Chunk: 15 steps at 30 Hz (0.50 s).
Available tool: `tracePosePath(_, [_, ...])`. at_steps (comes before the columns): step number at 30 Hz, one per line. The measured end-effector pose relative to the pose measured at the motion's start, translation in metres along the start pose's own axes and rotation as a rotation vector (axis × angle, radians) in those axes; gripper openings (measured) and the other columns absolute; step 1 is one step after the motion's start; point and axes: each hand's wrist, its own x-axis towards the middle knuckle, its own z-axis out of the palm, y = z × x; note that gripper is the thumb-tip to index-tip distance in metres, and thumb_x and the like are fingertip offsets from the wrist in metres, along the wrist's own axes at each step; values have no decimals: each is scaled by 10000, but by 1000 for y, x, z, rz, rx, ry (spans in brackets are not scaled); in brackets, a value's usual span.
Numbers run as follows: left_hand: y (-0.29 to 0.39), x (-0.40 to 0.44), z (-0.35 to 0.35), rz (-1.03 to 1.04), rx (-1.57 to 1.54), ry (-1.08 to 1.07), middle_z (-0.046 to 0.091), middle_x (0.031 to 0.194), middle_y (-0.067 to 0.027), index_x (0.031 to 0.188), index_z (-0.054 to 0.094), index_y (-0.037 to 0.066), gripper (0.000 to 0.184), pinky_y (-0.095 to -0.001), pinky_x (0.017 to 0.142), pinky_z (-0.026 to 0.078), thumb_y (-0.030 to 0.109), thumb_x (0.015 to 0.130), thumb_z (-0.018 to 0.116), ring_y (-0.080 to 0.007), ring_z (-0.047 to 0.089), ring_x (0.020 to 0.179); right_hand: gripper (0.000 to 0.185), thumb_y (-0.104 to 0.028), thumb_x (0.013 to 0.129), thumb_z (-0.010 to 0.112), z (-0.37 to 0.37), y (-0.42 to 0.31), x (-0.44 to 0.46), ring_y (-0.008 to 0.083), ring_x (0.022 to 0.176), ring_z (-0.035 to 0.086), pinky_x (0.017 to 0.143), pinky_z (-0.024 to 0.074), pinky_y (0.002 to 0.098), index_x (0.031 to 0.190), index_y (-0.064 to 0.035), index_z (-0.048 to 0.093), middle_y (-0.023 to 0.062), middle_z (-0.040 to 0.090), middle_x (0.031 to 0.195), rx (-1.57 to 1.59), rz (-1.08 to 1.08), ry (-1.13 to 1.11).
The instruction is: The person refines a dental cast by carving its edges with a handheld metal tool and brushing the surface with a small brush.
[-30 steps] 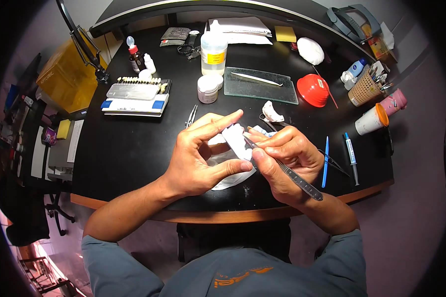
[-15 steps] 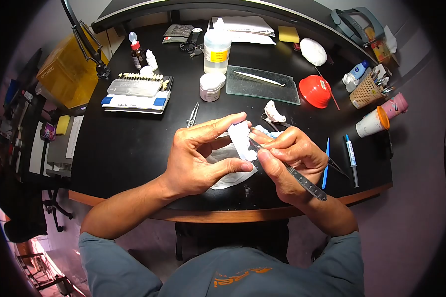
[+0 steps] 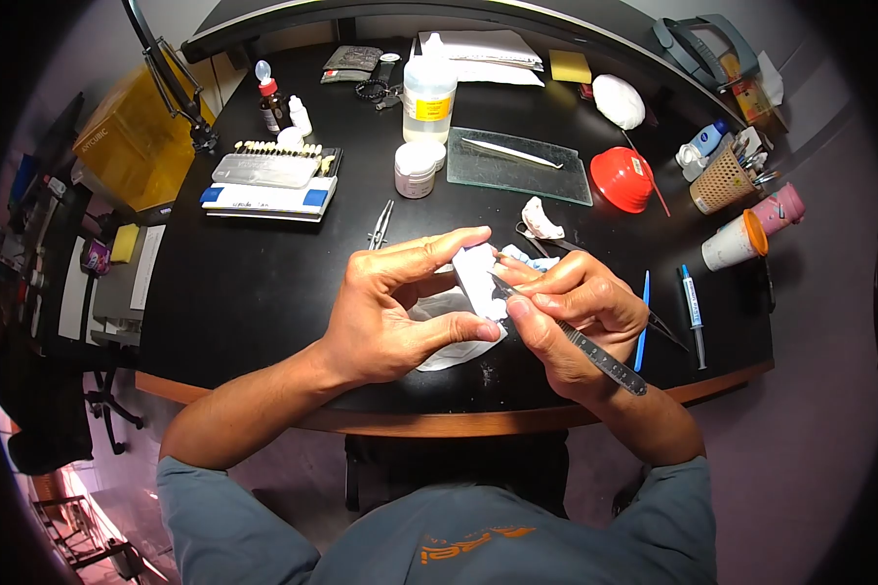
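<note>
Between the thumb and fingers of my left hand (image 3: 385, 312) is a white plaster dental model (image 3: 476, 278), held up above the desk. My right hand (image 3: 580, 317) grips a metal scalpel (image 3: 603, 361) like a pen, its handle marked with a ruler scale. The scalpel's tip points at the model's right side; I cannot tell whether it touches. Below the model lies a white sheet (image 3: 449, 359), partly covered by my left hand. Just beyond my right hand sits another dental cast piece (image 3: 541, 219), with blue-and-white material (image 3: 529, 258) nearer to me.
A glass slab (image 3: 517, 175) bears a white pointed tool. Around it stand a white jar (image 3: 415, 174), a clear bottle (image 3: 427, 102) and a red bowl (image 3: 622, 180). Tweezers (image 3: 380, 226) and a shade guide (image 3: 268, 200) lie left; a syringe (image 3: 694, 317) lies right.
The dental model has turned slightly in my left hand, showing more of its side. Both hands keep nearly the same place and grip.
</note>
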Motion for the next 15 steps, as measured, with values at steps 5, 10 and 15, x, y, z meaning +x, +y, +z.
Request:
tracePosePath(5, [-1, 0, -2, -5, -16, -23, 737, 1254, -175, 1445, 623, -18, 731, -398, 1056, 583, 64, 792, 941, -216, 702, 1177, 221, 183, 840, 766, 0, -1, 1, 318, 1034, 783, 1052, 593, 530, 897, -11, 676, 123, 703, 910, -2, 4, -2])
tracePosePath(10, [1, 0, -3, -26, -31, -38, 725, 1274, -167, 1442, 623, -24, 712, -397, 1061, 581, 58, 806, 932, -213, 697, 1183, 219, 181, 842, 767, 0, -3, 2, 315, 1027, 784, 1052, 592, 531, 890, -13, 678, 126, 707, 906, -14, 8, -12])
tracePosePath(15, [3, 1, -5, -100, -130, -70, 696, 1337, -170, 1472, 589, -30, 730, -402, 1093, 562, 41, 823, 916, -216, 679, 1220, 219, 175, 854, 762, 0, -2, 2, 322, 1036, 781, 1057, 590, 530, 919, -14, 673, 135, 704, 922, 7, -10, -5])
